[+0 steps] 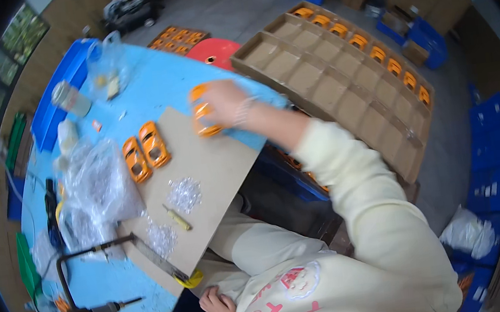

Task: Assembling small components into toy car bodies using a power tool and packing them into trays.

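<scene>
My right hand (pixel 226 101) reaches out over the far right part of the table, its fingers closed round an orange toy car (pixel 201 113), blurred by motion. Left of it, two more orange toy cars (pixel 137 159) stand side by side on a brown board (pixel 217 166). Nearer to me on that board lie two small heaps of clear plastic bits (pixel 184 194), with a yellow-green hand tool (pixel 177 217) between them. My left hand (pixel 218 305) rests on my lap below the table edge, holding nothing, its fingers slightly bent and apart.
A large cardboard tray with compartments (pixel 321 80) stands right of the table, orange cars along its far row. A soldering iron in a holder (pixel 104 309) sits at the left, near clear plastic bags (pixel 101 179), a jar (pixel 71 99) and a blue bin (pixel 47 111). A red round stool (pixel 213 52) is beyond.
</scene>
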The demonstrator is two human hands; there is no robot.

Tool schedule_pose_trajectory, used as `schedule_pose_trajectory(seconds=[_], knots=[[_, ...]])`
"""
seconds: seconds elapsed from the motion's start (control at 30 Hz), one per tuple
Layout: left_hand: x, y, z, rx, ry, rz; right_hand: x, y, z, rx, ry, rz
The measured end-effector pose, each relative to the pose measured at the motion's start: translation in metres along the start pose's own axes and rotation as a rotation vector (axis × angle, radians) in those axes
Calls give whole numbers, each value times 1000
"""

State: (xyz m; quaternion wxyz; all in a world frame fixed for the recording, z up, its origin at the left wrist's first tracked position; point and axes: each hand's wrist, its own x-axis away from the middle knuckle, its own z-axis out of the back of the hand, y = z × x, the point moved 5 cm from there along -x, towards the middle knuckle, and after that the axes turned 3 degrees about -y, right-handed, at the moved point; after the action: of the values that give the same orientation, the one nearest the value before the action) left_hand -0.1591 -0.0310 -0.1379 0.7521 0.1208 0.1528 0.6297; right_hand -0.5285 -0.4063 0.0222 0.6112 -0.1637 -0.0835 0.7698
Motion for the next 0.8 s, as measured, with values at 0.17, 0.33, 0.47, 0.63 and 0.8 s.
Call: schedule_pose_trajectory(seconds=[0.17, 0.33, 0.47, 0.63, 0.8], knots=[[5, -7, -2, -12, 14, 21, -37, -64, -42, -98, -160, 24], [0, -9, -3, 34, -33, 41, 31, 1, 27, -121, 376, 49], [2, -11, -2, 10, 8, 22, 154, 86, 47, 225, 233, -425], [-4, -6, -1, -2, -6, 37, 241, 152, 20, 194, 160, -569], [2, 0, -1, -28, -5, 29, 286, 195, 26, 147, 121, -568]])
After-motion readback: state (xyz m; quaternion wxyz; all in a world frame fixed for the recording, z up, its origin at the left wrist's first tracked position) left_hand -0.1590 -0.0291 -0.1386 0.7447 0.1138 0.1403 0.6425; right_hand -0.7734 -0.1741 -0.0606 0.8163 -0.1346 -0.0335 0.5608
